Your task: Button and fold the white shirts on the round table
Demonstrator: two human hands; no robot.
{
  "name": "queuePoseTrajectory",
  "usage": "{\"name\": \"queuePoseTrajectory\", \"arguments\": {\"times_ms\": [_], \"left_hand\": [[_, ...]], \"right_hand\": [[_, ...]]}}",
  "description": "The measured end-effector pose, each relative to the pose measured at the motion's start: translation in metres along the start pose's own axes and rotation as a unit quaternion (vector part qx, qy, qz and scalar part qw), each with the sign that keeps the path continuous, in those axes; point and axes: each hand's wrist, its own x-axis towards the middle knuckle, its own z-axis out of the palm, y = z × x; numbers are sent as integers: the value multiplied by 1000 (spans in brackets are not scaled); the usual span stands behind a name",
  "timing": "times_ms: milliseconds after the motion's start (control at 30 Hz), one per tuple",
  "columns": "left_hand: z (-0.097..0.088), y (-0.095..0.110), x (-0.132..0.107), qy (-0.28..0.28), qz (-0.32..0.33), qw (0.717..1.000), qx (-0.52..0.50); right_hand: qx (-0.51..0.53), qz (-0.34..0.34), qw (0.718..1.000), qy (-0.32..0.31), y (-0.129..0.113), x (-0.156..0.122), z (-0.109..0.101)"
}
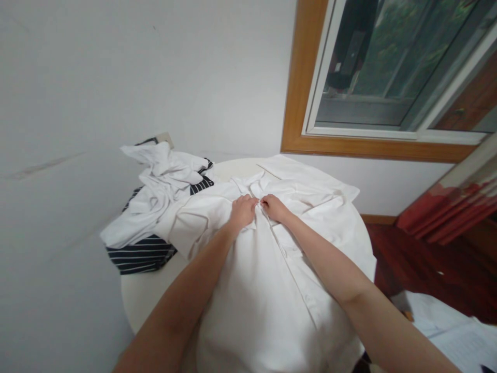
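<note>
A white button-up shirt (pixel 267 290) lies spread over a round table, its collar toward the wall and its lower part hanging toward me. Just below the collar, my left hand (pixel 244 209) pinches the front edge of the shirt. My right hand (pixel 274 207) meets it there, its fingers closed on the opposite front edge. The fingertips of both hands almost touch. Whether a button is between them is too small to make out. Below the hands, the two front edges run down the shirt side by side.
On the left of the round white table (pixel 135 300), a crumpled white garment (pixel 155 194) lies on black-and-white striped cloth (pixel 142 255). A wall stands behind, with a wood-framed window (pixel 373 145). A red and cream curtain (pixel 446 207) hangs at right. Papers (pixel 458 331) lie lower right.
</note>
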Motion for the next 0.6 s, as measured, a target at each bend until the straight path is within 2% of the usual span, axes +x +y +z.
{"name": "queuePoseTrajectory", "arguments": {"times_ms": [267,600], "left_hand": [[2,-2,3,-28,0,1000,-1],[7,-8,4,-27,0,999,-42]], "right_hand": [[-64,30,997,40,-13,-7,13],[8,20,999,46,-4,-5,12]]}}
